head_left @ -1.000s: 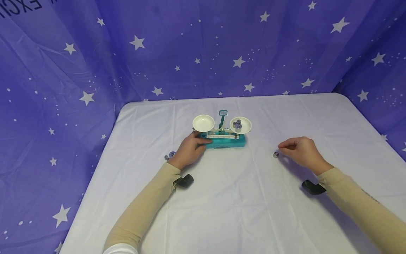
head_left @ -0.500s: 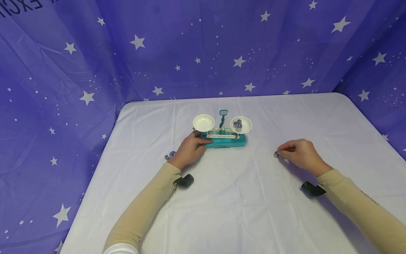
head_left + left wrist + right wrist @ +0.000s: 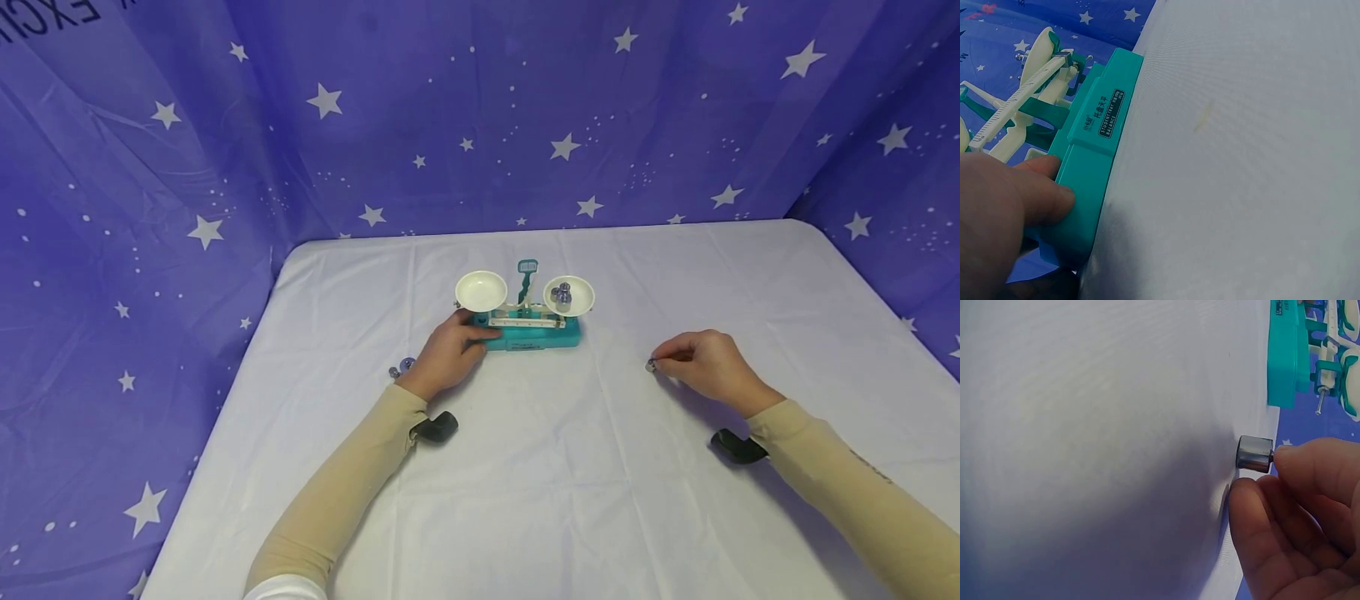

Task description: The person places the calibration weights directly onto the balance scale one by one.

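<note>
A white cloth-covered table (image 3: 540, 492) bears a teal plastic balance (image 3: 534, 337), its left end gripped by the left hand (image 3: 446, 354). The right hand (image 3: 711, 364) pinches a silver metal cylindrical weight (image 3: 1254, 454) at table level; this looks like pick-up, next calling for a steady lift.

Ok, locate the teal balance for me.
In the head view, the teal balance stands near mid-picture on the white-clothed table, with the left hand gripping its base's left end.

Right hand (image 3: 711, 364) moved in, now pinching small metal weight (image 3: 1254, 454)
</note>
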A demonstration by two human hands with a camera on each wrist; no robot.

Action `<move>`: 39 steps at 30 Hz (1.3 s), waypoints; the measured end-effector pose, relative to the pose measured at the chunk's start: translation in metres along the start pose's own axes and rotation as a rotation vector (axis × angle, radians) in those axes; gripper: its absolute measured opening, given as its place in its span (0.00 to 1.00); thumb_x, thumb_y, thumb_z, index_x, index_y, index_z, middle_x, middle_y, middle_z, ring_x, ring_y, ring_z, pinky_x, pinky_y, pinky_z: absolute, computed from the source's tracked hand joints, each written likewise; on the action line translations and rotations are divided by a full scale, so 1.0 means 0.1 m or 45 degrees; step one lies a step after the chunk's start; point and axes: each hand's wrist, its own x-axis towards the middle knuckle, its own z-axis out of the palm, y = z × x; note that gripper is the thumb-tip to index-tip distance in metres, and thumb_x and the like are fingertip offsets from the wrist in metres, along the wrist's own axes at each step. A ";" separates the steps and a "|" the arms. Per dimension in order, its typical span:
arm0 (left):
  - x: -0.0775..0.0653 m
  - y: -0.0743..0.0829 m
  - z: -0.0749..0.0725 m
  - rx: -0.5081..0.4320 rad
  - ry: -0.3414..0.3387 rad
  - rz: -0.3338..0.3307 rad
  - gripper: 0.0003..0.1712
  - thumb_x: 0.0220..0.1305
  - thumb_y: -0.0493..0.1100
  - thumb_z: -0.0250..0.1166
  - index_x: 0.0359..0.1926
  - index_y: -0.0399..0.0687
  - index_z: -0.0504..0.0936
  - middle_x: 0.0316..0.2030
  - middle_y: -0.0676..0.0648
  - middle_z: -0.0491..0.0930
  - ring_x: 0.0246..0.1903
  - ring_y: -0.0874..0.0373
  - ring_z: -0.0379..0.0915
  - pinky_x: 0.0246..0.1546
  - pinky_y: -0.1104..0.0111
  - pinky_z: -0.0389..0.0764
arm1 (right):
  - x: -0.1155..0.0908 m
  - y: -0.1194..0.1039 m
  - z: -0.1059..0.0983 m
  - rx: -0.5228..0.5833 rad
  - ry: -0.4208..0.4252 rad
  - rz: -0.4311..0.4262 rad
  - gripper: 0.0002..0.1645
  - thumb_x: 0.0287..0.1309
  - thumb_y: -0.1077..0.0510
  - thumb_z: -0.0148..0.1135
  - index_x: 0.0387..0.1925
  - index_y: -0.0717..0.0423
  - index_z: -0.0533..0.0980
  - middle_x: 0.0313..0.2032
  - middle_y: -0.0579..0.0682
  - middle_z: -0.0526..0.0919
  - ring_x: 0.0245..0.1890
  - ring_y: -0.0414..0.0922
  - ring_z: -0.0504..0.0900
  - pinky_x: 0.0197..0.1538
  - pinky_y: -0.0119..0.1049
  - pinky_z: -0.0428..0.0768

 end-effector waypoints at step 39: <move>-0.01 0.01 -0.01 -0.003 -0.018 -0.020 0.18 0.68 0.34 0.58 0.54 0.45 0.88 0.70 0.35 0.70 0.72 0.41 0.65 0.74 0.50 0.67 | 0.09 -0.08 0.10 0.088 0.069 -0.047 0.05 0.54 0.67 0.70 0.32 0.58 0.89 0.35 0.59 0.91 0.28 0.24 0.79 0.29 0.22 0.77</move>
